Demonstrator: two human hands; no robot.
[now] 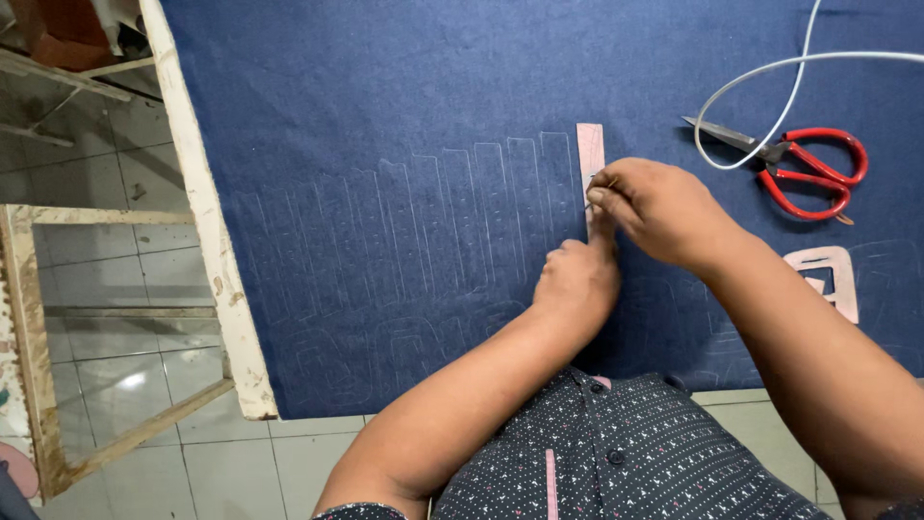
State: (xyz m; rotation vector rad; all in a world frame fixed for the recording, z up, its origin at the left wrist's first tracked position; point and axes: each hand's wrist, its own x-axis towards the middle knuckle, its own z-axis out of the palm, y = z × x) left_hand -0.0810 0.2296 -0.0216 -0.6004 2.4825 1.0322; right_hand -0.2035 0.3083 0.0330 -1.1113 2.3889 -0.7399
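The right hand (pixel 664 207) pinches a thin marking tool (pixel 594 197), too small to identify, between thumb and fingertips, fingers curled closed around it; its tip meets the side of a narrow pale-pink rectangular template strip (pixel 589 152). The strip lies flat on the dark blue denim cloth (pixel 404 116), its long axis running from six to twelve o'clock, its free upper end pointing to twelve. The left hand (pixel 576 284) sits at six o'clock of the strip, loosely fisted, with one finger stretched up to press the strip's lower end onto the cloth; it grasps nothing.

At nine o'clock of the strip stands a row of chalked outlines (pixel 452 217) of the same tall narrow shape, side by side. At three o'clock the cloth is unmarked up to the red-handled metal scissors (pixel 804 169), which lie well apart with blades pointing to nine, and a white cable (pixel 770 77) looping over them. At four o'clock lies a pale cut-out template (pixel 833 274), partly hidden by the right forearm.

The worn white table edge (pixel 207 221) runs down the far nine o'clock side. Both forearms come in from six o'clock, the left one slanting up from seven, the right one from five.
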